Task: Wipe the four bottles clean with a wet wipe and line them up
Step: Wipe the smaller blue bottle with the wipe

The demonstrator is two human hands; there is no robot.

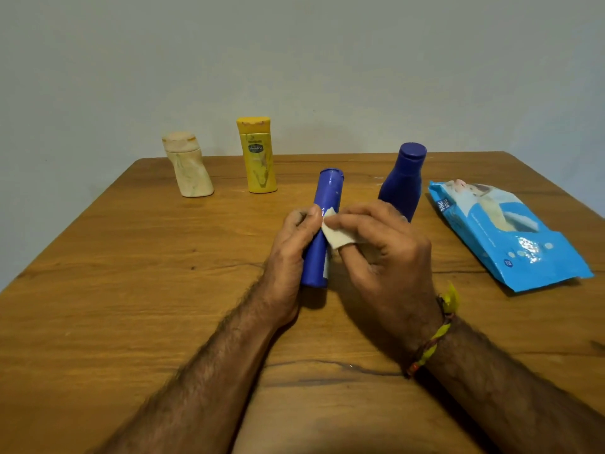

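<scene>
Your left hand gripped a tall, slim, dark blue plastic bottle around its middle, fingers and thumb curled round it, holding it tilted with its cap end pointing away from you and its base lifted just above the brown wooden table. Your right hand held a small folded white wet wipe, its fingers curled over the wipe and pressing it against the right side of that slim bottle, near your left thumb. A yellow and red thread band sat around your right wrist. Just behind your right hand stood a second dark blue plastic bottle with a rounded body and a round cap, upright on the table and partly hidden by your fingers. Farther back and to the left, a yellow plastic lotion bottle with a flat yellow cap stood upright near the table's far edge. Left of it, well apart, stood a cream-coloured, curved plastic bottle with a wide pale cap, which looked to lean to one side. On the right side of the table lay a light blue soft plastic pack of wet wipes, flat and angled, well apart from the bottles except the rounded blue one, which stood near its far corner. A plain pale wall rose behind the table.
</scene>
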